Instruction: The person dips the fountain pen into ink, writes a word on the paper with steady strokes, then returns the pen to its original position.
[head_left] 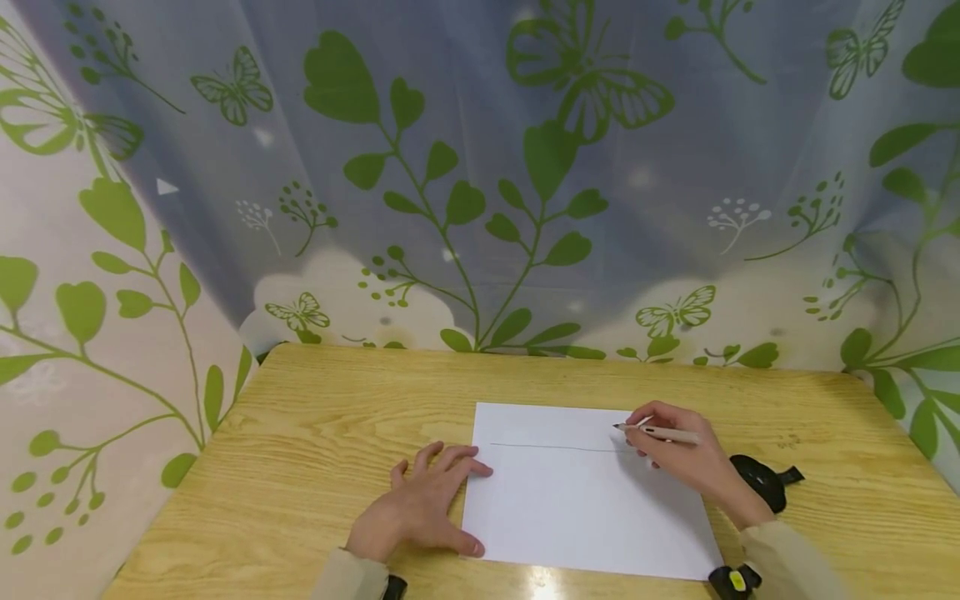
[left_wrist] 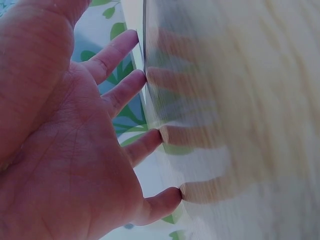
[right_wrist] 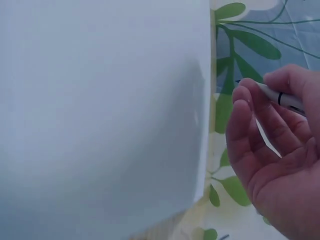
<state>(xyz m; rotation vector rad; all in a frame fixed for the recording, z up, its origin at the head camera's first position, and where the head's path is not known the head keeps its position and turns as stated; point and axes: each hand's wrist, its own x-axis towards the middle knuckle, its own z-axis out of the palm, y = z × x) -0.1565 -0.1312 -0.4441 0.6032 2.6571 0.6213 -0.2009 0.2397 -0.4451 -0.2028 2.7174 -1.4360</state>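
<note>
A white sheet of paper [head_left: 577, 517] lies on the table, with one thin dark line [head_left: 555, 447] drawn across its upper part. My right hand [head_left: 686, 454] pinches a light-barrelled pen [head_left: 671, 434] over the sheet's upper right; the pen's dark tip points left, above the line's right end. In the right wrist view, thumb and fingers close round the pen [right_wrist: 287, 101], which has a black band. My left hand [head_left: 423, 504] lies with fingers spread at the sheet's left edge, thumb and a fingertip right at that edge. The left wrist view shows its fingertips [left_wrist: 170, 200] on the glossy tabletop.
The wooden table [head_left: 315, 417] has a shiny surface. A rounded black object with a short strap [head_left: 761, 482] shows beside the right wrist, and a black device with a yellow mark [head_left: 735, 581] by the right sleeve. Behind the table hangs a leaf-and-butterfly curtain [head_left: 465, 275].
</note>
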